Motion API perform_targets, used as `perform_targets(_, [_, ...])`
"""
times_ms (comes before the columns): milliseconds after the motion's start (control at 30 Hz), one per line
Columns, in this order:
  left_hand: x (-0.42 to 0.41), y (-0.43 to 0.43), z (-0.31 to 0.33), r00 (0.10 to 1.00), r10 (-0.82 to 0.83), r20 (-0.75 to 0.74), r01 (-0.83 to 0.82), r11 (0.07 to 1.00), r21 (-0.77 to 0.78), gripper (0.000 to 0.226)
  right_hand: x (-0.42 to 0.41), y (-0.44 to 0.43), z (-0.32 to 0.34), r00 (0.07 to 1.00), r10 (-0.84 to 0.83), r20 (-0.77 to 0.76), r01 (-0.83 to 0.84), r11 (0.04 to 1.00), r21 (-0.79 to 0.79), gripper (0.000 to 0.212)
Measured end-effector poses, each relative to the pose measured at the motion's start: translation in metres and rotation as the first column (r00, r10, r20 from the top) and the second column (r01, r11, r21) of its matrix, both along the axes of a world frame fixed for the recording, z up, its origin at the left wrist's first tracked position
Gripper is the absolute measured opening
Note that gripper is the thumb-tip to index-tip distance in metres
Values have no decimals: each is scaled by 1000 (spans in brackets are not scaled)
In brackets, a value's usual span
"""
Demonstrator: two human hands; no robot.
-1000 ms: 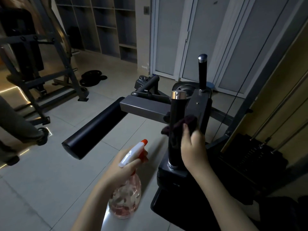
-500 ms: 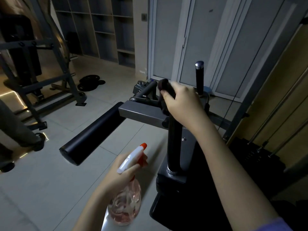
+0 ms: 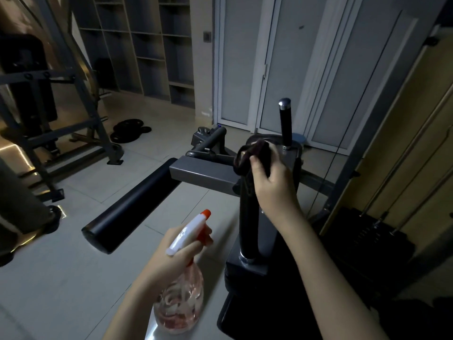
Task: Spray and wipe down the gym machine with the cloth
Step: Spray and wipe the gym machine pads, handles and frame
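Observation:
A dark gym machine (image 3: 206, 171) fills the centre, with a grey cross beam, a black padded roller (image 3: 130, 214) at its left and two upright black handles. My right hand (image 3: 272, 185) grips a dark cloth (image 3: 252, 153) wrapped over the top of the near handle (image 3: 247, 227). The far handle (image 3: 285, 123) stands bare with a chrome cap. My left hand (image 3: 176, 256) holds a clear pinkish spray bottle (image 3: 180, 300) by its neck, low in front; its white head with an orange nozzle points up and to the right.
A weight stack with guide rods (image 3: 377, 231) stands at the right beside a tan panel. Another grey machine frame (image 3: 81, 123) occupies the left, with black weight plates (image 3: 130, 130) on the tiled floor behind it. Shelving and white doors line the back wall.
My right hand slid the cloth up the near handle from its middle to its top, where it stays. The spray bottle in my left hand has barely moved.

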State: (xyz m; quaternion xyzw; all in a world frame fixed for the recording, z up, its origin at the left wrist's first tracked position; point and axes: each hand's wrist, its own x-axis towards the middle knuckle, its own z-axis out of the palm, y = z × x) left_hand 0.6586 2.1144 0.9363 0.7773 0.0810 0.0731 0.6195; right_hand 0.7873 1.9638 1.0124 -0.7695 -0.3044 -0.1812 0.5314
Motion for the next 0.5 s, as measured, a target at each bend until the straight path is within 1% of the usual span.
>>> perform_targets(33, [2, 1, 0, 1000, 5, -2, -5, 1000, 1, 32, 1, 1, 1, 1000, -17, -15, 17, 1000, 1, 19])
perform_targets(67, [2, 0, 2, 1000, 5, -1, -5, 1000, 4, 32, 1, 1, 5, 996, -14, -83, 15, 1000, 10, 15])
perform_targets(100, [3, -1, 3, 1000, 2, -2, -2, 1000, 9, 33, 3, 1, 12, 977, 11, -212, -2, 999, 41, 13])
perform_targets(133, [4, -1, 3, 1000, 2, -2, -2, 1000, 11, 32, 5, 1, 17, 932, 58, -359, -22, 994, 104, 18])
perform_targets(167, [5, -2, 4, 1000, 6, -7, -6, 1000, 4, 30, 10, -1, 17, 862, 113, -495, -28, 984, 176, 28])
perform_targets(200, [6, -2, 4, 1000, 11, -13, -11, 1000, 2, 29, 16, -3, 13, 801, 142, -581, -19, 977, 212, 38])
perform_targets(233, [7, -1, 5, 1000, 5, -11, -5, 1000, 2, 32, 19, -4, 4, 768, 151, -623, -17, 976, 216, 44])
perform_targets(267, [9, 1, 5, 1000, 0, -8, 0, 1000, 3, 38, 17, -6, -3, 756, 156, -635, -14, 975, 223, 44])
perform_targets(300, [10, 2, 5, 1000, 0, -9, 0, 1000, 9, 42, 13, -9, -13, 749, 161, -643, -15, 974, 226, 39])
perform_targets(333, [11, 2, 5, 1000, 6, -6, -6, 1000, 6, 41, 10, -12, -26, 727, 177, -663, -17, 970, 240, 33])
perform_targets(400, [13, 1, 3, 1000, 30, -2, -30, 1000, -7, 40, 2, -23, -52, 653, 222, -724, -26, 962, 272, 30])
perform_targets(467, [16, 1, 3, 1000, 27, 7, -27, 1000, -11, 46, -4, -32, -68, 622, 178, -762, -81, 983, 163, 24])
perform_targets(500, [18, 2, 2, 999, 33, 12, -33, 999, -2, 44, -5, -35, -73, 625, 175, -761, -104, 984, 141, 23])
